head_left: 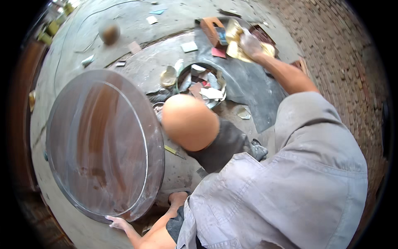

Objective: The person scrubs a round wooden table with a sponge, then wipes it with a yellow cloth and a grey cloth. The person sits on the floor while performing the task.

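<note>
Fingers at the left hand [119, 223], lower left of the frame: whitened, slightly spread, set against the near rim of the dark round disc [120, 137]. Touching, by the look; cannot tell clamping from mere steadying. At the right hand [250, 45], upper right of centre: fingers blurred, laid over crumpled yellow pieces [238, 53]. Cannot tell closed from flat there.

Disc: filling much of the left half of the frame, broad face in view, pale ring line inside the edge, brown streaks and whitish film across. Probably heavy and stiff, judging by breadth and thick edge; likely slippery where filmed. Best held by the rim at opposite sides, fingers hooked under, palms off the smeared face. Yellow pieces: probably light, soft, quick to bunch; best taken from above with the whole hand.

Pose: left forearm low, slanting up and leftward from the lower edge, hand at the disc's bottom. Right arm stretched well out from the grey sleeve [304, 118], running up and leftward, hand far from the body.

Around the right hand: brown block [212, 32] with an opening, just to the left; pink piece [218, 52] below that; dark sheet [257, 95] spread lower down. Near frame centre, round tub [178, 85] of pale shards [213, 93], well apart from the left hand. Yellow-handled tool [170, 148] just right of the disc.
</note>
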Tool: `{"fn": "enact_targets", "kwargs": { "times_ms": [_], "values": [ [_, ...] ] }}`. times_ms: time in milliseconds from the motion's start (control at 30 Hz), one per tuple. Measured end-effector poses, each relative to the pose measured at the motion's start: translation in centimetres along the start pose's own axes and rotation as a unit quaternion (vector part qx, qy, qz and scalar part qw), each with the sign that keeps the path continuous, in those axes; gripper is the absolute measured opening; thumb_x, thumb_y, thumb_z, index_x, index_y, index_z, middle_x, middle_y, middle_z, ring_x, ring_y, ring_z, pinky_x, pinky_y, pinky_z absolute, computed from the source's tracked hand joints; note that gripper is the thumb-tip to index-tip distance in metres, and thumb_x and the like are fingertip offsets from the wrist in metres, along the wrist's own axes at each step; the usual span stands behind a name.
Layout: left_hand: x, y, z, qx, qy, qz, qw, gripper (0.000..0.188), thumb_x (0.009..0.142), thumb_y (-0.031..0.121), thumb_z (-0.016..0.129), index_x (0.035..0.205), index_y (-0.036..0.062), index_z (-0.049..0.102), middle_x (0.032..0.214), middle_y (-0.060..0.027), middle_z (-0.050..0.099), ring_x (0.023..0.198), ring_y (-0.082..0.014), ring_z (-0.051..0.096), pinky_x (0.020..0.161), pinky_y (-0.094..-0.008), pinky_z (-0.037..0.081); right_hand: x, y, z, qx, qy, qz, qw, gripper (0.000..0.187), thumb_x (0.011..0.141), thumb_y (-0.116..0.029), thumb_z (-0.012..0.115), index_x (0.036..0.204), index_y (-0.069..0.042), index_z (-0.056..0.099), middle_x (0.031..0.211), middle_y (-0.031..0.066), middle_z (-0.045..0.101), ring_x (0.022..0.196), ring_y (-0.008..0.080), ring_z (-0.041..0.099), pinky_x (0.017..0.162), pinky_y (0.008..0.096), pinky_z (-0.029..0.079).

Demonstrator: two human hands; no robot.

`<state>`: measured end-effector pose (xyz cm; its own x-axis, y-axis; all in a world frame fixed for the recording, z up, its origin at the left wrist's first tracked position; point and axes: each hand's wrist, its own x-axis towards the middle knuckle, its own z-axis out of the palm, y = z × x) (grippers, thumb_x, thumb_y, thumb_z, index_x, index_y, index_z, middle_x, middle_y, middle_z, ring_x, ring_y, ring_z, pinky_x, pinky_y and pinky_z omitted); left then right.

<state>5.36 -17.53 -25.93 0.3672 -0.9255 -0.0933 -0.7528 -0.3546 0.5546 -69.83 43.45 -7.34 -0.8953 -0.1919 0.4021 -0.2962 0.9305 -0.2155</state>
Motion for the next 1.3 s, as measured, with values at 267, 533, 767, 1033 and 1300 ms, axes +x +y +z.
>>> {"fn": "enact_targets", "kwargs": {
  "times_ms": [267, 533, 767, 1033, 1300],
  "values": [
    [1.0, 3.7, -8.2, 0.226, -0.315, -0.032, 0.921, 0.072, 0.096, 0.062, 0.041, 0.109, -0.0066, 0.055, 0.067, -0.0152, 0.058, 0.042, -0.0250, 0.055, 0.032, -0.0350, 0.044, -24.7, 16.6, 1.1, -0.080, -0.180, 0.294, 0.935, 0.035, 0.093, -0.028, 0.045, 0.119, -0.012, 0.063, 0.106, 0.0235, 0.067, 0.098, 0.0424, 0.064, 0.087, 0.0507, 0.049],
    [-4.9, 11.9, -12.1, 0.251, -0.332, 0.112, 0.902, 0.045, 0.101, 0.039, 0.047, 0.117, -0.0017, 0.057, 0.085, -0.0138, 0.062, 0.056, -0.0197, 0.061, 0.038, -0.0323, 0.050, -25.3, 13.4, 6.4, -0.001, -0.113, 0.245, 0.963, 0.029, 0.091, -0.023, 0.048, 0.109, -0.009, 0.067, 0.102, 0.0206, 0.066, 0.095, 0.0403, 0.063, 0.085, 0.0484, 0.049],
    [-9.3, 12.6, -12.2, 0.220, -0.399, -0.013, 0.890, 0.040, 0.100, 0.040, 0.049, 0.101, 0.0009, 0.058, 0.081, -0.0096, 0.063, 0.054, -0.0187, 0.059, 0.043, -0.0339, 0.050, -17.9, 1.7, 10.5, 0.225, 0.042, 0.164, 0.960, 0.011, 0.082, -0.012, 0.057, 0.087, -0.002, 0.062, 0.087, 0.0225, 0.063, 0.082, 0.0428, 0.062, 0.072, 0.0501, 0.049],
    [-2.8, 9.8, -13.7, 0.214, -0.364, -0.044, 0.905, 0.056, 0.100, 0.045, 0.044, 0.133, -0.0007, 0.044, 0.097, -0.0166, 0.062, 0.068, -0.0262, 0.062, 0.055, -0.0392, 0.051, -17.3, -5.3, 15.3, 0.301, -0.121, 0.081, 0.943, 0.035, 0.089, -0.031, 0.058, 0.106, -0.002, 0.067, 0.102, 0.0221, 0.068, 0.099, 0.0373, 0.065, 0.087, 0.0464, 0.051],
    [-5.2, 10.1, -14.5, 0.238, -0.344, -0.042, 0.907, 0.055, 0.099, 0.041, 0.044, 0.134, -0.0014, 0.044, 0.101, -0.0177, 0.062, 0.069, -0.0276, 0.062, 0.057, -0.0402, 0.051, -21.8, 15.5, 13.0, 0.079, -0.069, 0.147, 0.983, 0.028, 0.086, -0.011, 0.054, 0.111, -0.005, 0.066, 0.108, 0.0191, 0.068, 0.101, 0.0352, 0.064, 0.092, 0.0434, 0.050]
  ]
}}
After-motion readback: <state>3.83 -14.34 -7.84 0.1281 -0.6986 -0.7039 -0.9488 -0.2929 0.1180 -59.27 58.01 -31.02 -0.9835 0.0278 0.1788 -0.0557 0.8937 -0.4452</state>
